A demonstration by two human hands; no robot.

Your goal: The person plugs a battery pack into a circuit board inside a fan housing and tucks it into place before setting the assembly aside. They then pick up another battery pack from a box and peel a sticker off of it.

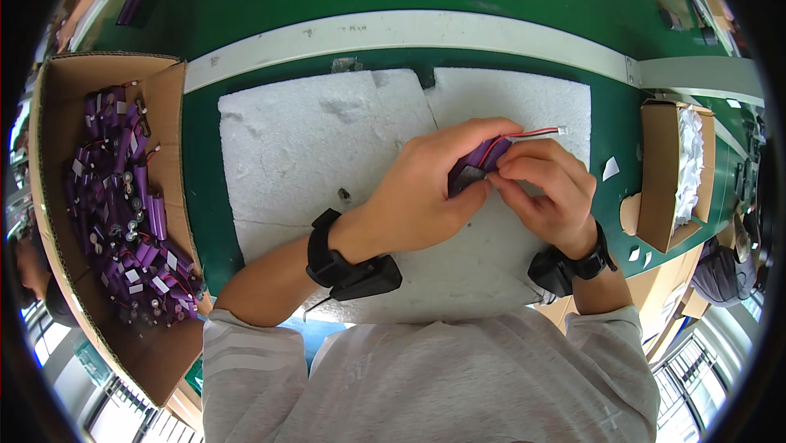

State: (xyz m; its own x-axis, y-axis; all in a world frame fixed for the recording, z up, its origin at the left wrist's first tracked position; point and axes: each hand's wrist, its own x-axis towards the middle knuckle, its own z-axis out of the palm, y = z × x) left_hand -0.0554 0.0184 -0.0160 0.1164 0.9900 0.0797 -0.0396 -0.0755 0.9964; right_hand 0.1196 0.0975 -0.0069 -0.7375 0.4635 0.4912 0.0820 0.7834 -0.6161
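Observation:
A purple battery pack [490, 154] with a dark grey patch on its near side is held in my left hand [422, 185], over the right part of a white foam board [319, 140]. My left fingers and thumb are closed round the pack. Red and black wires [532, 133] run from it to the right and end in a small white connector [562, 130]. My right hand [550, 189] is closed in a pinch against the pack's right end. Whatever lies between those fingertips is hidden.
On the left stands an open cardboard box [176, 173] of purple battery packs [123, 197]. A smaller cardboard box [657, 173] with crumpled white material [688, 164] is at the right. White scraps [611, 168] lie on the green table [610, 128]. A pale rail [409, 31] crosses behind the board.

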